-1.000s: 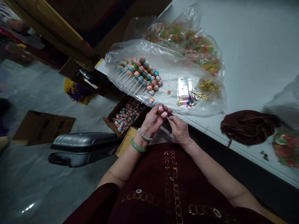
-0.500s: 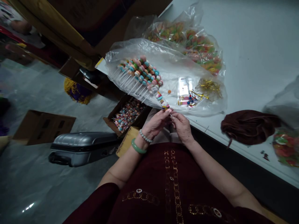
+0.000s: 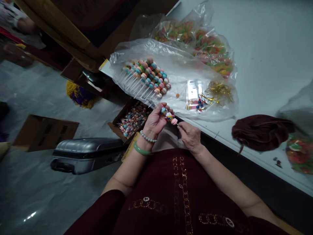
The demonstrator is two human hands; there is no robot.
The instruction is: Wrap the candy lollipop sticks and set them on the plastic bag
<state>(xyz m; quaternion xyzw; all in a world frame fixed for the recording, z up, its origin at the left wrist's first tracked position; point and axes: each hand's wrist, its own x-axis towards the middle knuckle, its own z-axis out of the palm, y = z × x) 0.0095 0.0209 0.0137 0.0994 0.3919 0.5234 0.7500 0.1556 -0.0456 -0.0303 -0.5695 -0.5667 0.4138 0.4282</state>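
Observation:
A candy skewer in a printed clear wrapper lies across the fingers of my left hand, which are curled round its candy end. My right hand pinches the thin stick just below the pink candy. Above my hands, several candy skewers with pastel candies and white sticks lie in a pile on a clear plastic sheet. Right of that pile are printed wrappers and a bunch of gold twist ties. One small orange candy sits between the pile and the wrappers.
Bags of colourful gummy candy lie at the back of the white table. A dark brown cloth rests to the right. Lower left are a box of wrapped lollipops, a grey suitcase and a cardboard box.
The candy skewer has come down towards my lap and now lies in my left hand. My left hand has shifted left and opened somewhat; my right hand keeps the stick.

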